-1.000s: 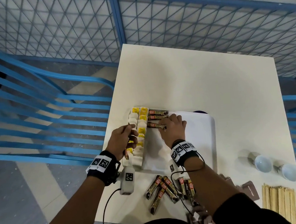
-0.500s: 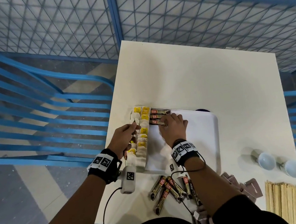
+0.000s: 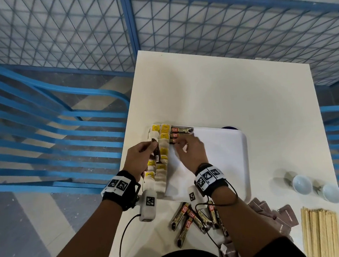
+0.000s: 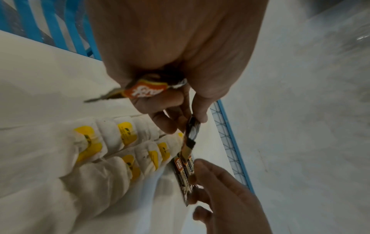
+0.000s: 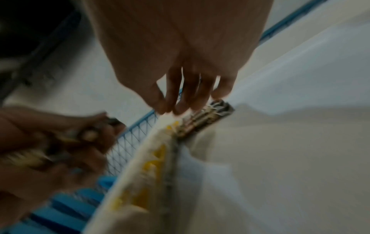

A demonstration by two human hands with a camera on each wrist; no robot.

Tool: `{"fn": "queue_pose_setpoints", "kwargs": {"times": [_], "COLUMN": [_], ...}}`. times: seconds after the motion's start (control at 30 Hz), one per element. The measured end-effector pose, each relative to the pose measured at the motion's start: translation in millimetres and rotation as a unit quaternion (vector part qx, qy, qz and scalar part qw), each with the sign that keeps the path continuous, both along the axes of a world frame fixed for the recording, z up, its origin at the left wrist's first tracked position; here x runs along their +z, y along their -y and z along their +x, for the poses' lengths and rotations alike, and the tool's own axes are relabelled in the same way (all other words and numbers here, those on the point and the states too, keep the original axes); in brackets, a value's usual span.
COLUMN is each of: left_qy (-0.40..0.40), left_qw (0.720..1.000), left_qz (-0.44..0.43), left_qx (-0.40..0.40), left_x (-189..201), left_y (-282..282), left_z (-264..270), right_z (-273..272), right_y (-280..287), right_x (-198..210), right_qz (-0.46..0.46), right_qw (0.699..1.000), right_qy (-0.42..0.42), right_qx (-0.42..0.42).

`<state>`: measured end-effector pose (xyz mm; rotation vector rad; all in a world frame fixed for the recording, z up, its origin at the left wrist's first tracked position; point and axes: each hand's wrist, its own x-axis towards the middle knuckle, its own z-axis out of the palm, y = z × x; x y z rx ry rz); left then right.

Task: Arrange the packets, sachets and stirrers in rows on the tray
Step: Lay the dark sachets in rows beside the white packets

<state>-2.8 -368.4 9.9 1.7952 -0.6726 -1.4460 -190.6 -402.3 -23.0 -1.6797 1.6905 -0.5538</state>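
- Two rows of tea bags (image 3: 158, 150) and three coffee sticks (image 3: 182, 134) lie on the tray (image 3: 226, 158), centre of the head view; loose sticks (image 3: 191, 218) rest on the surface (image 3: 223, 93) below.
- Left wrist view: left hand (image 4: 170, 79) grips a bundle of sticks (image 4: 144, 91).
- Right wrist view, blurred: right hand (image 5: 186, 71) fingers relaxed, tips touching the tray's sticks.

Landmark: tray (image 3: 238, 158)
Right part of tray: bare, open to a reach
Left edge of tray: blocked by tea bags (image 3: 162, 150), coffee sticks (image 3: 182, 132) and both hands
Near side of tray: loose sticks (image 3: 186, 216) on the surface (image 3: 213, 94)
Beyond tray: bare surface up to the mesh fence (image 3: 226, 24)
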Motion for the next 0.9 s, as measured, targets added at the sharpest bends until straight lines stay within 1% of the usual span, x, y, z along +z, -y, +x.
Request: {"fn": "queue_pose_setpoints", "kwargs": {"times": [0.03, 0.1, 0.13, 0.17, 0.2, 0.23, 0.3, 0.37, 0.47, 0.53, 0.63, 0.7, 0.8, 0.9], "left_qy": [-0.001, -0.002, -0.003, -0.005, -0.006, -0.008, -0.016, -0.019, -0.022, -0.033, -0.031, -0.033, -0.048, -0.062], "left_qw": [1.0, 1.0, 1.0, 1.0, 1.0, 1.0, 0.999, 0.998, 0.997, 0.997, 0.998, 0.997, 0.996, 0.996], "left_qz": [-0.001, -0.003, -0.005, -0.007, -0.008, -0.006, 0.001, 0.01, 0.018, 0.004, -0.02, -0.026, -0.024, -0.015], "left_qx": [0.002, 0.003, 0.003, 0.006, 0.011, 0.018, 0.034, 0.052, 0.075, 0.073, 0.053, 0.058, 0.066, 0.07], "left_x": [1, 4, 5, 7, 7, 8, 9, 11, 14, 17, 23, 26, 29, 31], "left_y": [0, 1, 0, 0, -1, -1, -3, -5, -7, -10, -14, -16, -19, -23], "left_z": [-2, -6, -8, -10, -11, -13, -15, -19, -23, -27, -31, -33, -38, -44], "right_z": [4, 12, 15, 17, 18, 18, 15, 10, 5, 0, -10, -17, -25, -31], "right_y": [-2, -6, -9, -12, -15, -18, -23, -26, -28, -29, -27, -28, -32, -34], "right_x": [8, 25, 33, 40, 44, 48, 50, 50, 50, 53, 54, 55, 61, 63], "right_qz": [0.042, 0.12, 0.154, 0.18, 0.187, 0.178, 0.133, 0.085, 0.049, 0.042, 0.073, 0.092, 0.119, 0.132], "right_qw": [0.998, 0.981, 0.969, 0.959, 0.957, 0.962, 0.976, 0.984, 0.987, 0.988, 0.987, 0.982, 0.964, 0.95], "right_qy": [0.053, 0.153, 0.192, 0.214, 0.215, 0.197, 0.146, 0.105, 0.088, 0.088, 0.113, 0.15, 0.236, 0.283], "right_qx": [0.007, 0.019, 0.028, 0.041, 0.054, 0.066, 0.088, 0.112, 0.126, 0.121, 0.086, 0.064, 0.021, -0.001]}}
